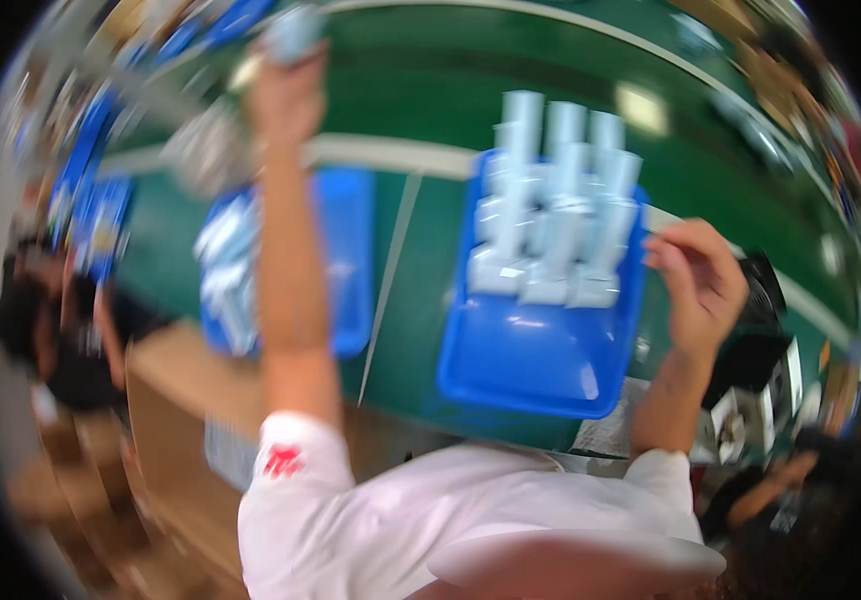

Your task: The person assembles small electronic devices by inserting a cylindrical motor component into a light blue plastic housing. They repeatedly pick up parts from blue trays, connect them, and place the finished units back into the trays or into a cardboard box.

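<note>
Brown cardboard of a large box [185, 420] stands at the near left, beside a green table [395, 330]. On the table, a crumpled, see-through plastic bag [208, 150] lies just beyond a blue plastic tray [352, 290], whose left part holds a heap of pale blue, glossy packets [230, 262], while its right part shows bare plastic; the forearm hides the middle. Past that tray, the left hand [290, 95] reaches far forward, its fingers apparently closed on a pale blue, rounded object [293, 33], too blurred to identify. Farther right, a second blue plastic tray [530, 375] carries upright and stacked pale blue, tube-shaped pieces [550, 205] across its far half, its near half bare. Just beside its right rim, the right hand [700, 285] hangs with loosely curled fingers and nothing visible in its grasp. Judging by both part-filled trays, the handling looks to be midway: many pieces are grouped in the right tray, and the left heap remains loose, but whether either tray is filling or emptying cannot be told.
</note>
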`<control>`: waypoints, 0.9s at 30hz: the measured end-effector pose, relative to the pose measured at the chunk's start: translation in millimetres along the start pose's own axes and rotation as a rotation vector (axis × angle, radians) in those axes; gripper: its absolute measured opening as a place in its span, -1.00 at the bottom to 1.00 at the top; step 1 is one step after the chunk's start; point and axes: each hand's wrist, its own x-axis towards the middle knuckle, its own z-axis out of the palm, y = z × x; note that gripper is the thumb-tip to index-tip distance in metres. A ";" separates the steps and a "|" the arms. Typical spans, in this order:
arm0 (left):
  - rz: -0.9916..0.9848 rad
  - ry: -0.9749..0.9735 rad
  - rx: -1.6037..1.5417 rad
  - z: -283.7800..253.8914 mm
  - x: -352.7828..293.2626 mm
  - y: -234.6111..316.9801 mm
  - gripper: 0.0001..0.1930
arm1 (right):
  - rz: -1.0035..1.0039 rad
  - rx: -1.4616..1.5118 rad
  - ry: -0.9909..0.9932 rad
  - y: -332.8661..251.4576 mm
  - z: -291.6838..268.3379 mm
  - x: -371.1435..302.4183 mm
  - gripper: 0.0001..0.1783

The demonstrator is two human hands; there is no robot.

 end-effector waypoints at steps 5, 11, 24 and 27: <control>0.149 0.131 -0.103 85.8 -150.6 -26.0 -0.53 | -0.163 -0.231 -0.435 -40.3 73.3 -13.4 -0.75; 0.185 0.380 0.020 72.3 -343.7 -11.9 -0.44 | -0.254 -0.186 -0.953 -19.5 201.6 -35.8 -0.69; 0.104 0.234 0.380 37.6 -515.6 -34.0 -0.42 | -1.032 -0.622 -0.923 -17.6 441.6 -65.0 -0.63; 0.009 0.270 0.326 37.4 -515.2 -32.0 -0.53 | -1.053 -0.657 -0.877 -12.6 443.2 -56.5 -0.71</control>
